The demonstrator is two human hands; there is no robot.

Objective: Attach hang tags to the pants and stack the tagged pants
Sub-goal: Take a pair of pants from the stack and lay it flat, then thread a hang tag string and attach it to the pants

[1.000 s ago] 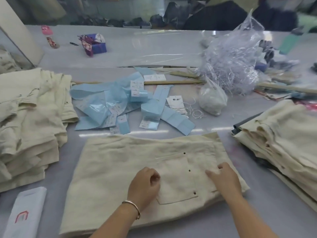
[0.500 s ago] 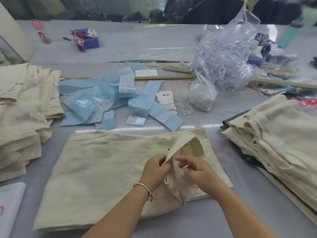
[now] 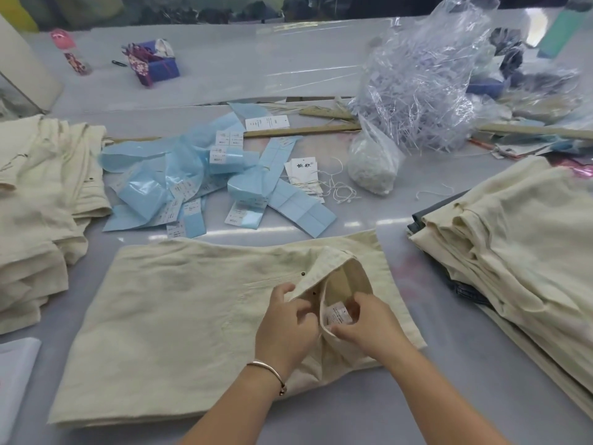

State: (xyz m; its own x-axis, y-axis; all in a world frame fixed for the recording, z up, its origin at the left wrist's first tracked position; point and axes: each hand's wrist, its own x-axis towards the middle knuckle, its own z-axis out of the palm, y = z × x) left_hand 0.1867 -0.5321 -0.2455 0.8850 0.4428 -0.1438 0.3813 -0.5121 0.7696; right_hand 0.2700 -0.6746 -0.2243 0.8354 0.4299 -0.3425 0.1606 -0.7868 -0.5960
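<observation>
Lying flat on the grey table (image 3: 449,396), the cream pants (image 3: 167,316) were the landmark; at their right end the left hand (image 3: 285,326) pinched the waistband back with curled fingers, and the right hand (image 3: 369,326) pinched the white sewn-in label (image 3: 337,314) inside the opening; beyond the pants lay blue hang tags (image 3: 205,184); left of them a cream stack (image 3: 35,200); right of them another stack (image 3: 519,252).

Cream pants (image 3: 179,316), pale-blue tags (image 3: 231,155)
</observation>
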